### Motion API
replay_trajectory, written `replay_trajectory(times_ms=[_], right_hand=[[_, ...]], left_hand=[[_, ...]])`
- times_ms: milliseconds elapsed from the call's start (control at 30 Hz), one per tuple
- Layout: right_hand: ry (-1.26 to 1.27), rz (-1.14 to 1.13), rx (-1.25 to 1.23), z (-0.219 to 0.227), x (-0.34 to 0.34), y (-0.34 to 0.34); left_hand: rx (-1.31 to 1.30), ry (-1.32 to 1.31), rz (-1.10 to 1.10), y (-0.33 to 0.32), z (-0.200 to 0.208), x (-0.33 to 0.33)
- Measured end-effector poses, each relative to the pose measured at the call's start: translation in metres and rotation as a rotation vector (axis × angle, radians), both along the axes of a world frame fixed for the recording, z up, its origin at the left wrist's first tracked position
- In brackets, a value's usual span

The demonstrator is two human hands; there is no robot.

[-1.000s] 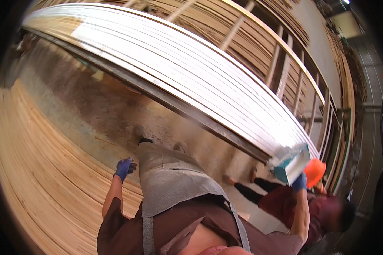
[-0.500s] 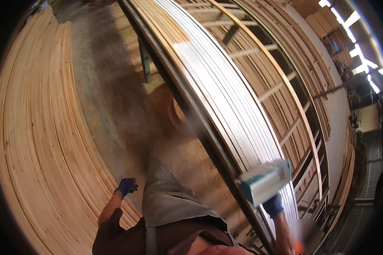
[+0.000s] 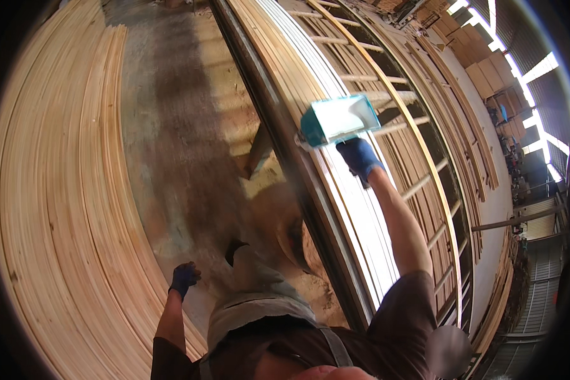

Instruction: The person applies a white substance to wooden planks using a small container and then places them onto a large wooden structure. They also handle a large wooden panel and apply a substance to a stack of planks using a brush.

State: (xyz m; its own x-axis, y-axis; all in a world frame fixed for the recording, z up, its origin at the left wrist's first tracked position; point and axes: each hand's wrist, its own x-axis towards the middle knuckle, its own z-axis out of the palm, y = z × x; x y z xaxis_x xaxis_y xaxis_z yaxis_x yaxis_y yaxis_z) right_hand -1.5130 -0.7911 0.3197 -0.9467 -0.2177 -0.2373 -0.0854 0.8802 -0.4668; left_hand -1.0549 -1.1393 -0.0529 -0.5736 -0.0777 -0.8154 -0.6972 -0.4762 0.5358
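Right hand [image 3: 360,158] clamped on teal box applicator [image 3: 328,124], upper centre; left hand [image 3: 185,277], lower left: grip unclear to me. Boards [image 3: 356,221] white below applicator; bare wood [image 3: 277,54] above, so I judge coating part-done.

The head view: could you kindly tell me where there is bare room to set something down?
A bare strip of floor runs between the plank stack on the left and the dark rail, beyond the left hand. It is crowded over the white boards, where the right hand holds the teal-and-white tool.
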Motion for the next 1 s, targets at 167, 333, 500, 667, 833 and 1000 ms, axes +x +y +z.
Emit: replay_trajectory(times_ms=[167,333,500,667,833,1000], right_hand=[[0.105,0.050,-0.115,-0.014,-0.180,-0.144],[0.178,0.112,-0.081,-0.034,-0.357,-0.249],[0.418,0.182,-0.133,-0.057,-0.461,-0.326],[0.388,0.073,-0.179,-0.077,-0.452,-0.372],[0.111,-0.120,0.020,-0.025,-0.262,-0.235],[-0.125,-0.763,-0.239,-0.050,-0.019,-0.030]], left_hand=[[0.114,-0.067,0.261,-0.081,0.060,-0.116],[-0.039,-0.254,0.274,-0.152,0.041,-0.155],[-0.032,-0.283,0.071,-0.265,0.004,-0.235],[0.103,-0.242,-0.012,-0.437,-0.028,-0.426],[0.080,-0.019,-0.246,-0.466,0.019,-0.626],[0.025,-0.081,-0.436,-0.416,0.025,-0.663]])
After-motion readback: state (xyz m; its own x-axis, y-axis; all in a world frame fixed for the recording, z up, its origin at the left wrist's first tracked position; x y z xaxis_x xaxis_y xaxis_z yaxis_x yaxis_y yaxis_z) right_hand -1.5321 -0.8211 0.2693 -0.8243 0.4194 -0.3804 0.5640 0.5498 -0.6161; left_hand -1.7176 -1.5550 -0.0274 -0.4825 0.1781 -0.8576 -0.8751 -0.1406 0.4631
